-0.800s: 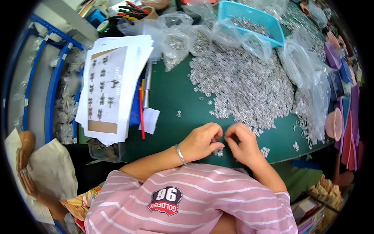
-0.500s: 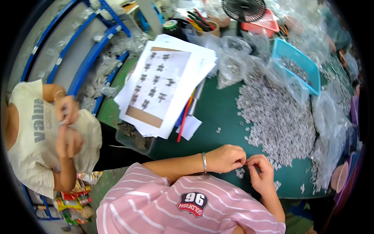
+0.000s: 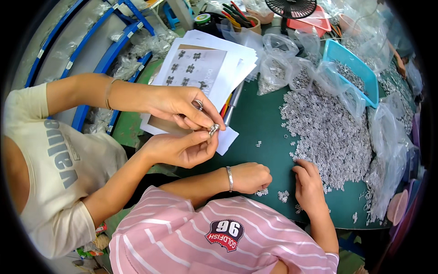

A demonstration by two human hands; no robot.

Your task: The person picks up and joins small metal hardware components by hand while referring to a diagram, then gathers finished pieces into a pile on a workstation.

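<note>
My left hand [image 3: 250,177], with a silver bangle at its wrist, rests low over the green table with its fingers curled down. Under its fingertips lies a small cluster of silvery metal pieces [image 3: 261,192]; whether any are pinched is hidden. My right hand [image 3: 310,183] is at the near left edge of a big heap of small metal pieces [image 3: 326,137]. Its fingers point forward, somewhat bent and apart, with nothing visible in them. Between my hands sits another little cluster of pieces [image 3: 283,196]. A co-worker's two hands hold a small shiny metal part [image 3: 213,129] above the table.
Printed sheets [image 3: 205,68] lie at the back left, under the co-worker's arm. Plastic bags of pieces [image 3: 273,73] and a blue basket [image 3: 372,86] stand behind the heap. A black fan [image 3: 292,8] is at the far edge. Blue shelving [image 3: 98,68] rises at left.
My hands have come apart: the left moved left to the small cluster, the right forward to the heap. The co-worker's hands have reached in over the sheets with a metal part.
</note>
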